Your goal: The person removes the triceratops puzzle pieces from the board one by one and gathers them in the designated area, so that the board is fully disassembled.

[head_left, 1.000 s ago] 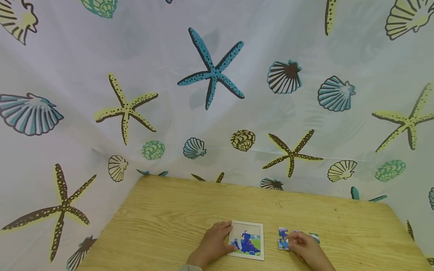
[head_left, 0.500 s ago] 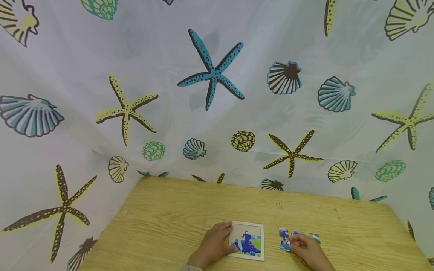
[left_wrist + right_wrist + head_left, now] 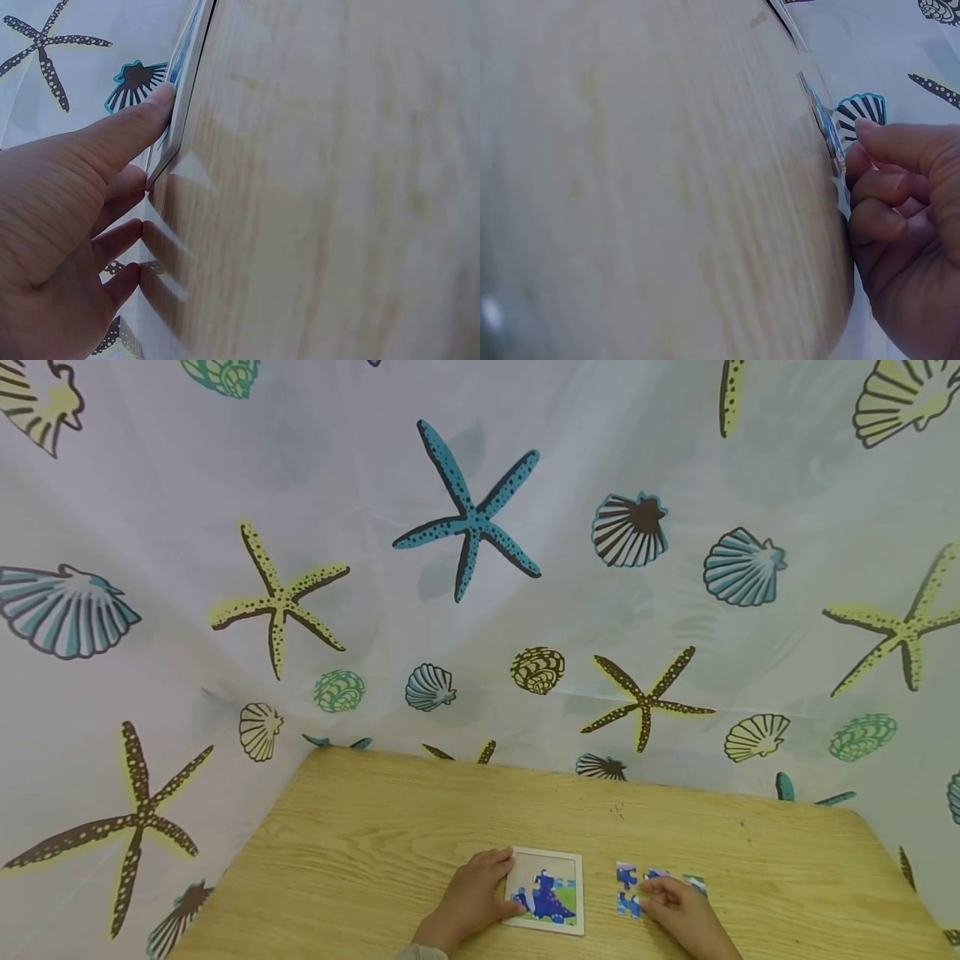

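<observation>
A square jigsaw puzzle tray point(image 3: 555, 929) with a pale frame lies on the table, partly filled with pieces of a blue dinosaur picture. At its left side my left hand point(image 3: 474, 897) holds it, the thumb over the rim and the fingertips along the edge. In the left wrist view the thumb point(image 3: 135, 127) lies on the frame. Right of the tray are several loose puzzle pieces. My right hand point(image 3: 678, 910) pinches at a blue puzzle piece point(image 3: 627, 905), its fingers curled; the fingertips cover part of it. Another piece point(image 3: 626, 875) lies just above.
Behind the fingers a purple-blue piece point(image 3: 657, 874) shows partly, and a green-and-white piece point(image 3: 696, 884) lies farther right. The wood-grain table point(image 3: 420, 810) ends at a white curtain point(image 3: 360, 527) printed with starfish and shells.
My right fingertips have shifted slightly right and toward me, and the lower blue piece has moved slightly the same way. My left hand and the tray stay in place.
</observation>
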Demonstrator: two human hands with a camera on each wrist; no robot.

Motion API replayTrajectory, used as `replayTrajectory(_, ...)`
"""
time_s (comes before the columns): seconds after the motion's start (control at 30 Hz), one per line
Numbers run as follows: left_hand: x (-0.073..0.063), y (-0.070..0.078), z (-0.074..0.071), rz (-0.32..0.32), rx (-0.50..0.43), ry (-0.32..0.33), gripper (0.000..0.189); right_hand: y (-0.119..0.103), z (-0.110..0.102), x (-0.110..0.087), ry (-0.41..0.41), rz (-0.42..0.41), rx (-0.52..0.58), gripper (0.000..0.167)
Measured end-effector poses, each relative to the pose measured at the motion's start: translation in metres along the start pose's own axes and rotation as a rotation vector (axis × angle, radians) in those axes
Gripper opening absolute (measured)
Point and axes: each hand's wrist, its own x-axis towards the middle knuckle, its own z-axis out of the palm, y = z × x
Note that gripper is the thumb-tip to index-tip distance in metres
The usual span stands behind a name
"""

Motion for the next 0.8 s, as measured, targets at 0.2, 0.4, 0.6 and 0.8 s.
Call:
replayTrajectory(0.2, 0.000, 0.000, -0.002, -0.002, -0.009, -0.009, 0.075, 0.002, 0.002, 0.000, 0.023, 0.025, 0.084, 0.032)
replayTrajectory(0.4, -0.001, 0.000, -0.002, -0.003, -0.009, -0.010, 0.075, 0.002, 0.004, 0.000, 0.033, 0.037, 0.163, 0.033)
replayTrajectory(0.6, -0.001, 0.001, -0.003, -0.007, -0.006, -0.013, 0.075, -0.006, 0.010, 0.003, 0.030, 0.038, 0.212, 0.033)
replayTrajectory(0.8, -0.001, 0.003, -0.004, -0.011, -0.013, -0.023, 0.074, -0.019, 0.020, 0.009, -0.030, 0.000, 0.267, 0.032)
